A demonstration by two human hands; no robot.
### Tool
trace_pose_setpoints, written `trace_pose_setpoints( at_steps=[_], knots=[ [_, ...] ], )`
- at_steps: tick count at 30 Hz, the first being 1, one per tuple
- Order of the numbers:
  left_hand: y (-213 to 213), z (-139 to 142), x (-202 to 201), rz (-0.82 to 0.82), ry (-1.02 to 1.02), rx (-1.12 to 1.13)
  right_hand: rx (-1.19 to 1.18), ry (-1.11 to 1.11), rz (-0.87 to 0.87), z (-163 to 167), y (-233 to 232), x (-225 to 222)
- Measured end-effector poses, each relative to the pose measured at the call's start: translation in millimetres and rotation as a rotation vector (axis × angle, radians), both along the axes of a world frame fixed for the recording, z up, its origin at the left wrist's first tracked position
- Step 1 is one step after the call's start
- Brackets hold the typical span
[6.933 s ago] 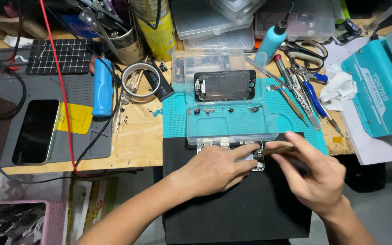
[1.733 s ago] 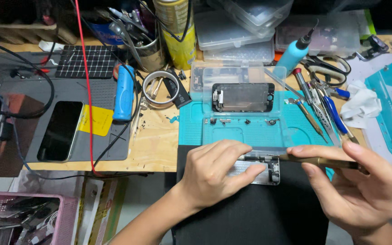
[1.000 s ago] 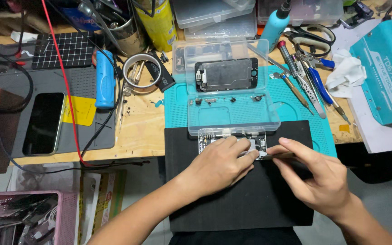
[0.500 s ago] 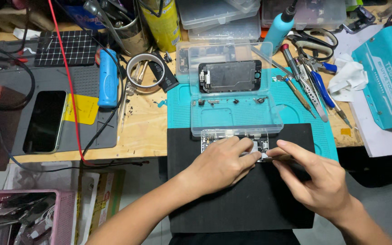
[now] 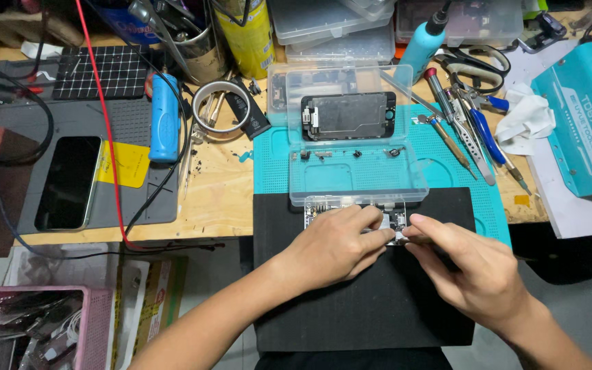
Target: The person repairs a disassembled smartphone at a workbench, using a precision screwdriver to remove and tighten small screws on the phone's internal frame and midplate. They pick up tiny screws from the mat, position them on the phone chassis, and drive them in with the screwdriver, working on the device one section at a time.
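An opened phone body [image 5: 386, 214], innards up, lies flat on the black mat [image 5: 351, 308].

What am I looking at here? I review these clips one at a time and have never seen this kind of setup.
There is no machine: a person works with bare hands, filmed by a camera on their head looking down. The left hand and right hand meet over an opened phone body lying on a black mat; the left presses on it, while the right seems to pinch a thin tool, mostly hidden. Beyond lies a clear plastic tray with small parts and a detached phone screen, on a teal work mat. Screwdrivers and tweezers lie to the right, and a second phone to the left.
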State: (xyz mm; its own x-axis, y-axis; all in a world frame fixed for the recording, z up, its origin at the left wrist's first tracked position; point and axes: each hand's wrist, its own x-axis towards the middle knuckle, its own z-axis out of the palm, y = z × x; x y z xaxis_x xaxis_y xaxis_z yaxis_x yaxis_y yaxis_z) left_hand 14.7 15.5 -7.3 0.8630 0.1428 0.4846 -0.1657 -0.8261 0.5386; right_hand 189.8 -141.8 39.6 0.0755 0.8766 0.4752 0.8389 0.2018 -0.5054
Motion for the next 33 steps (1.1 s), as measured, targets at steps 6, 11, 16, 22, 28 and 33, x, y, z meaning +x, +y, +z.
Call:
trace_pose_setpoints(
  at_steps=[6,11,16,22,28,33],
  knots=[
    [1.0,-1.0,0.2,-0.003,0.013,-0.021,0.044,-0.046,0.103,2.7,-0.1,5.3],
    [1.4,0.4,-0.4,0.008,0.018,-0.044,-0.012,-0.063,0.037,6.5,3.0,6.0],
    [3.0,2.7,-0.3,0.01,0.027,-0.059,0.062,0.012,0.168,13.4,2.1,6.0],
    [5.4,3.6,1.1,0.001,0.021,-0.091,0.039,-0.089,0.071,12.2,3.3,3.8],
    [5.2,3.3,0.4,0.008,0.038,-0.09,0.051,-0.124,0.048,13.9,4.9,0.6],
    [6.2,3.4,0.5,0.002,0.031,-0.084,0.069,0.07,0.269,19.4,7.5,2.8]
  ],
)
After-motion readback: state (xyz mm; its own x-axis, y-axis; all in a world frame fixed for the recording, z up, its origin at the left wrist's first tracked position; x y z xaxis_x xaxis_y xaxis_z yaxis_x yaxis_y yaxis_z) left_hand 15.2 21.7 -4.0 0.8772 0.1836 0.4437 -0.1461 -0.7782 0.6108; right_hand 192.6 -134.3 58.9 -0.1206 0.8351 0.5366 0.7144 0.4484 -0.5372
